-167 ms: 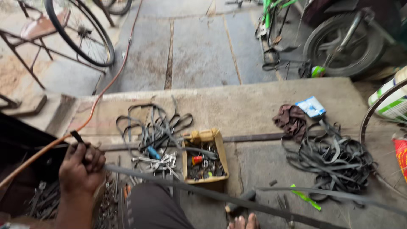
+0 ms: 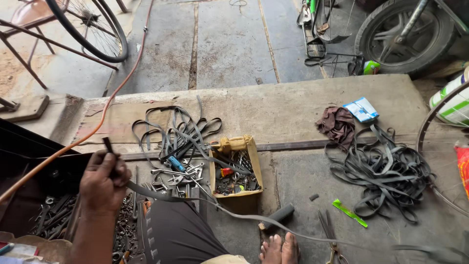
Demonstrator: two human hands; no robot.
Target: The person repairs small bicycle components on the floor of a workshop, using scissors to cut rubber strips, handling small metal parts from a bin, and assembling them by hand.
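The left hand (image 2: 102,183) is lifting slightly, raising the black strip (image 2: 108,145) it is gripping a little higher than a moment ago, while the person's bare feet (image 2: 279,248) are showing more fully.

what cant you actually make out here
Head view:
- Right hand: out of frame.
- Left hand: fingers curl over the rubber strip, hiding the grip.
- Yellow box: contents too small to name.
- Wheel: cut off by the top edge.

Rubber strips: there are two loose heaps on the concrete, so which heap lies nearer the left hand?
The tangled heap of rubber strips beside the yellow box, close to the left hand. The other heap lies far right, below the brown rag.
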